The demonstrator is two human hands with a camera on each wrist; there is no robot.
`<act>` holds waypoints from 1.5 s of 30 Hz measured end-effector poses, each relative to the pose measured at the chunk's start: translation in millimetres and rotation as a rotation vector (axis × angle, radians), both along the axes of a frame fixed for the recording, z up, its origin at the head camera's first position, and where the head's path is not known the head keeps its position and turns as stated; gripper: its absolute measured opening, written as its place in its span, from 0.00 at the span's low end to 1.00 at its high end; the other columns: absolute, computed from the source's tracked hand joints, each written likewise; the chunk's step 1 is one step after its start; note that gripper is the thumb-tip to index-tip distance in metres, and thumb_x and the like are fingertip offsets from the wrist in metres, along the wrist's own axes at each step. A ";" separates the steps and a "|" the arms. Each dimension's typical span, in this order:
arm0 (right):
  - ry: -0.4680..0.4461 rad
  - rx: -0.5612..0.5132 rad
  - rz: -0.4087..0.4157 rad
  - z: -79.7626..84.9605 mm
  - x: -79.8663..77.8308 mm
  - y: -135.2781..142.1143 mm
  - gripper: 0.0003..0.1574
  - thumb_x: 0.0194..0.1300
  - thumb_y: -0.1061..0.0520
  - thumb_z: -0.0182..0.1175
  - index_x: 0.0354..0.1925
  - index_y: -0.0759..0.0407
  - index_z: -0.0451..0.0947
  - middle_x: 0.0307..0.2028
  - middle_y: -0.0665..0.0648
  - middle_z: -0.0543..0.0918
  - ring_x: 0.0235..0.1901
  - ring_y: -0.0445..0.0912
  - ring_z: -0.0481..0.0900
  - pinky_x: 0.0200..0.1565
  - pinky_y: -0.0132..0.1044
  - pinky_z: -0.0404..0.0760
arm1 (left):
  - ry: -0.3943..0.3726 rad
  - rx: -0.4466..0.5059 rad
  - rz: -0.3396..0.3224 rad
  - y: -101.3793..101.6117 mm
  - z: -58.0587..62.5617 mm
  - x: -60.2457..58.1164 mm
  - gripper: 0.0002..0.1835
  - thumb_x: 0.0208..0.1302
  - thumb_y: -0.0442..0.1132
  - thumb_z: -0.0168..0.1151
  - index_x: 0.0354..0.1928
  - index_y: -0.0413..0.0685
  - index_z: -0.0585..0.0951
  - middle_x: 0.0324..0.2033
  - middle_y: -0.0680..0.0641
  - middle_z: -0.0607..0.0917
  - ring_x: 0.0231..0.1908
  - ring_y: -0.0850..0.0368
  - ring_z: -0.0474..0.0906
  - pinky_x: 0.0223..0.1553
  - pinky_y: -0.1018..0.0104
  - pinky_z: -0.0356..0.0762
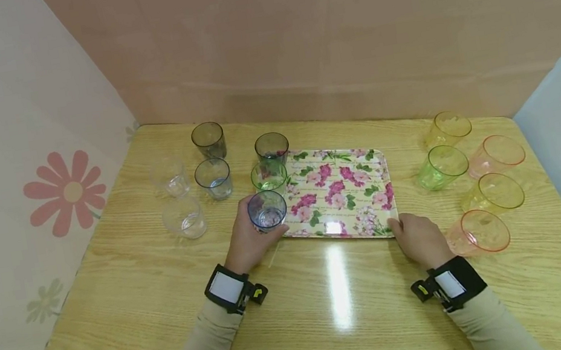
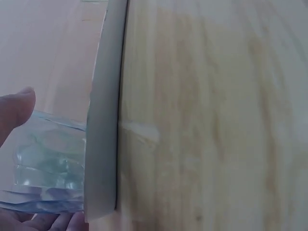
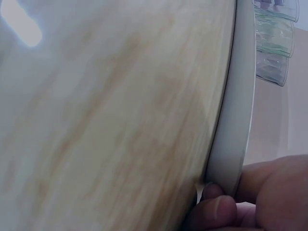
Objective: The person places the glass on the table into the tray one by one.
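A floral tray (image 1: 339, 196) lies on the table. Along its left side stand a grey tumbler (image 1: 272, 147), a green tumbler (image 1: 269, 178) and a blue-tinted tumbler (image 1: 267, 211) in a row from back to front. My left hand (image 1: 247, 242) grips the blue-tinted tumbler at the front left corner. In the left wrist view, thumb and fingers lie on opposite sides of that tumbler (image 2: 50, 159), beside the pale tray rim (image 2: 103, 125). At the front right corner, my right hand (image 1: 423, 238) pinches the tray edge (image 3: 233, 115), its fingertips (image 3: 216, 209) at the rim.
Left of the tray are a dark grey tumbler (image 1: 210, 143), a bluish tumbler (image 1: 215, 182) and two clear tumblers (image 1: 192, 222). Several yellow, green (image 1: 441, 168) and pink tumblers (image 1: 479, 232) stand to the right, one pink close to my right hand. Walls border the table's back and sides.
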State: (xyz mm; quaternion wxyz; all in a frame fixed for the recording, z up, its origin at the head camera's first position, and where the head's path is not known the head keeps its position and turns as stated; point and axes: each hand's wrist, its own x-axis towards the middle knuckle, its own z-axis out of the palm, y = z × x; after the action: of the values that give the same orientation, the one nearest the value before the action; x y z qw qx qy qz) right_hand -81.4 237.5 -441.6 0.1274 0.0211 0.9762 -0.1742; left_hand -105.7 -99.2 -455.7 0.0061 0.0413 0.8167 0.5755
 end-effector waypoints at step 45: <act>0.016 0.004 -0.010 -0.5 0.4 -1.1 0.25 0.74 0.49 0.44 0.21 0.60 0.65 0.16 0.56 0.65 0.17 0.48 0.65 0.20 0.38 0.62 | -0.083 -0.023 -0.100 -11.6 -2.1 -0.3 0.60 0.49 0.45 0.73 0.76 0.46 0.42 0.71 0.39 0.56 0.68 0.44 0.57 0.66 0.51 0.58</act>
State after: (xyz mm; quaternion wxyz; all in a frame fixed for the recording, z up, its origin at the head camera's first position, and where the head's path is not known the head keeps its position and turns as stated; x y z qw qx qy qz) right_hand -80.9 236.4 -442.1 0.1189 0.0248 0.9774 -0.1728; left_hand -106.0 -110.8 -457.9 0.0695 0.0582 0.8193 0.5662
